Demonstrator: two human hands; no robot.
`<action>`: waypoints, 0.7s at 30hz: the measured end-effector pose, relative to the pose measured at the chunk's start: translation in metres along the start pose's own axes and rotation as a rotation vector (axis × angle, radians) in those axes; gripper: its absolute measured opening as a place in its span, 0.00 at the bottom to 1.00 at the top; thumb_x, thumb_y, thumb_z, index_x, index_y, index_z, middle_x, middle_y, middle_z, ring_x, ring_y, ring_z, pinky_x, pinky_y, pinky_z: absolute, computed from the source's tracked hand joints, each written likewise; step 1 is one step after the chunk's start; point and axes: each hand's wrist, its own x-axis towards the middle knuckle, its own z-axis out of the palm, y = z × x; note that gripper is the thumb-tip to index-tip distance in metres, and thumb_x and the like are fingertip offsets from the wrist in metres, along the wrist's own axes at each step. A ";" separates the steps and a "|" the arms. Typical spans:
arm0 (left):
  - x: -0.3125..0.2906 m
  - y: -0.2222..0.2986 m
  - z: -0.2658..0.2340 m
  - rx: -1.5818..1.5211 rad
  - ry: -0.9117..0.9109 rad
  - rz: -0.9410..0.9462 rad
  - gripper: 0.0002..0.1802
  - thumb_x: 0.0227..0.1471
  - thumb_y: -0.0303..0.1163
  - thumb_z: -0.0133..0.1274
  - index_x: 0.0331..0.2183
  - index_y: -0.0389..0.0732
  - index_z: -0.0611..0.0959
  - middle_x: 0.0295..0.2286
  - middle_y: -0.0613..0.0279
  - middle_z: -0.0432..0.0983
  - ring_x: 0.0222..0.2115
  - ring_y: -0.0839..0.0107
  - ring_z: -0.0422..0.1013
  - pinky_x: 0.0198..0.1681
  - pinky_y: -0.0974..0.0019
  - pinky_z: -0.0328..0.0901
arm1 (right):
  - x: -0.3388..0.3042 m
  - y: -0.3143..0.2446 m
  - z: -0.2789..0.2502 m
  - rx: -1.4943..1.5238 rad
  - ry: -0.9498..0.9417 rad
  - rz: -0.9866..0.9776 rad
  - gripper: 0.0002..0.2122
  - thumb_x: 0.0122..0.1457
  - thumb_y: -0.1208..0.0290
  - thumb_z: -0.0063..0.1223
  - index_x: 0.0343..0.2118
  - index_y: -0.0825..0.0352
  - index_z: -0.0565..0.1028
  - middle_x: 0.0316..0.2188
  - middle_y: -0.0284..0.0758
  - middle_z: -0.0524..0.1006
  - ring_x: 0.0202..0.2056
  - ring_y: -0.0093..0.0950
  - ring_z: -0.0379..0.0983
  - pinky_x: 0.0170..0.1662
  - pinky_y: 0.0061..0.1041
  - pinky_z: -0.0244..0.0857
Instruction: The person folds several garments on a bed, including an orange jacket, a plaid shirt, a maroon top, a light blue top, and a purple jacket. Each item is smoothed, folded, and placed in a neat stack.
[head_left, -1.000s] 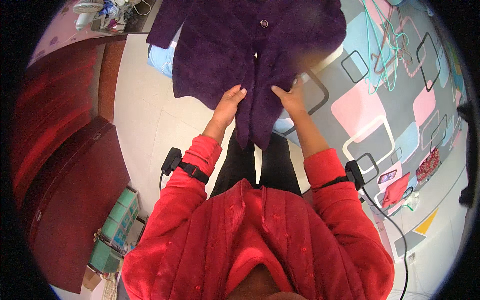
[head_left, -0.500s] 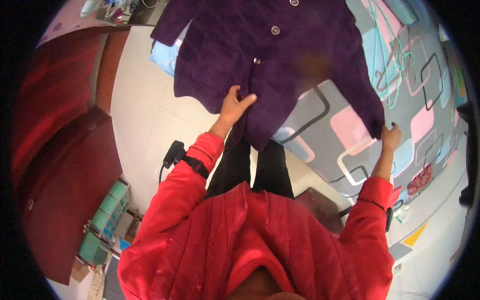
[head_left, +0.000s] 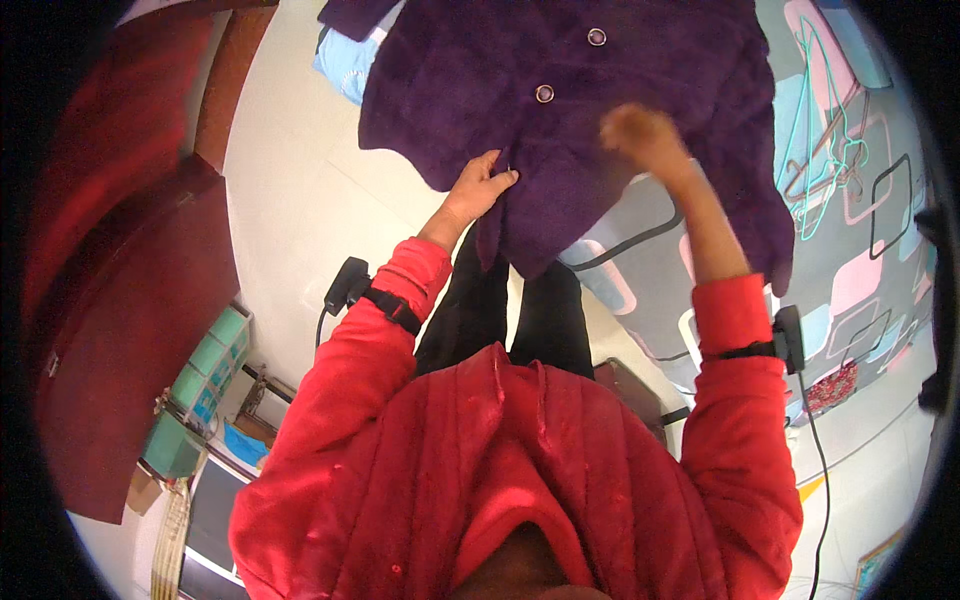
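A dark purple coat (head_left: pixel 450 80) with round, metal-rimmed buttons lies spread out in front of me, its hem toward me. My left hand (head_left: pixel 483 188) pinches the coat's front edge near the hem, below the lowest visible button. Over the lower right part of the coat is my right hand (head_left: pixel 642 140), smeared by motion. Its fingers look bent, but whether they grip or touch the cloth cannot be made out. One coat sleeve hangs down to the right, past my right wrist, with its cuff end free of my hand.
The patterned bedspread (head_left: pixel 850 285) lies under the coat's right side. Several hangers (head_left: pixel 825 160) rest on it at the far right. Light blue cloth (head_left: pixel 345 65) shows beneath the coat at the upper left. A dark red cabinet (head_left: pixel 130 330) stands at left, beside a green drawer unit (head_left: pixel 205 365).
My right hand has let go of the sleeve's cuff and moved left and up over the coat. My left hand keeps its pinch on the front edge, slightly higher in the picture.
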 end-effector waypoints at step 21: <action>-0.008 0.003 0.003 0.148 0.132 0.007 0.21 0.57 0.34 0.50 0.48 0.32 0.74 0.40 0.57 0.76 0.41 0.72 0.69 0.49 0.67 0.62 | 0.122 0.071 -0.201 -0.669 0.697 0.319 0.37 0.45 0.44 0.61 0.49 0.74 0.69 0.45 0.52 0.74 0.48 0.46 0.71 0.51 0.40 0.63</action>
